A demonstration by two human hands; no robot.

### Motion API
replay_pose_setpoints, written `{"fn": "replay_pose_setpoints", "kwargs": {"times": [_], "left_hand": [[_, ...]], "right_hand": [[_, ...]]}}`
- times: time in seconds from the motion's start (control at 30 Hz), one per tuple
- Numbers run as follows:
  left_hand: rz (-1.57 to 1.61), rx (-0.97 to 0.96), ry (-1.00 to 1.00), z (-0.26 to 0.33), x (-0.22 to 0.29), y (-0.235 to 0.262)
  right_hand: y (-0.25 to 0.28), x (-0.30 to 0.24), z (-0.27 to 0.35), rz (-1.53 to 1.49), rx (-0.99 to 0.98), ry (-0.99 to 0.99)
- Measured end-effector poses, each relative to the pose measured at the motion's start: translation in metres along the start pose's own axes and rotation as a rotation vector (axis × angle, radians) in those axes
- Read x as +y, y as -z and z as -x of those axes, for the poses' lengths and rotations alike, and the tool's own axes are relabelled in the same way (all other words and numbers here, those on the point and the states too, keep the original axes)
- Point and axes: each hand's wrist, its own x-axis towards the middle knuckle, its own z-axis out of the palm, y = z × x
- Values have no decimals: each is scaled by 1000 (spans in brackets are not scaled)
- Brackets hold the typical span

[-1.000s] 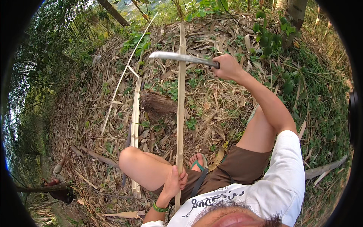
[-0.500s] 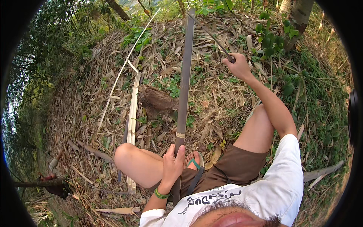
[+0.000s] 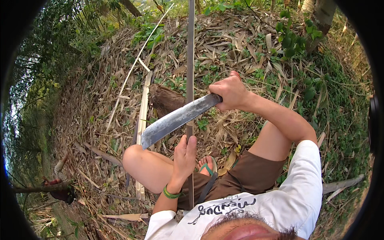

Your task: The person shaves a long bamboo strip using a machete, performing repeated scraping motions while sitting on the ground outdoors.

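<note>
I squat on leaf-strewn ground. My left hand (image 3: 185,157), with a green band at the wrist, grips a long thin bamboo strip (image 3: 190,60) that stands nearly upright in front of me. My right hand (image 3: 230,92) is closed around the handle of a broad machete (image 3: 176,119). Its dark steel blade slants down to the left and crosses the strip just above my left hand. Whether the edge has bitten into the strip I cannot tell.
A short wooden stump (image 3: 165,99) stands just beyond the blade. Pale split bamboo slats (image 3: 142,120) lie on the dry leaves to its left. Another person (image 3: 60,182) crouches at the far left edge. Green plants (image 3: 294,40) and a tree trunk (image 3: 320,20) are at upper right.
My right hand has swung the machete down from high up to the strip just above my left hand. The strip has come more upright and my left hand has stayed on it.
</note>
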Motion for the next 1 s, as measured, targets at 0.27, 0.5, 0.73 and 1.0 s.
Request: {"fn": "replay_pose_setpoints", "kwargs": {"times": [0.27, 0.5, 0.73, 1.0], "left_hand": [[154, -78, 158, 26, 22, 6], [53, 18, 57, 6, 36, -2], [-4, 26, 18, 22, 34, -18], [-95, 52, 22, 9, 44, -19]], "right_hand": [[30, 35, -14, 63, 142, -341], [15, -17, -4, 32, 26, -140], [44, 16, -15, -52, 143, -432], [36, 4, -3, 10, 71, -290]]}}
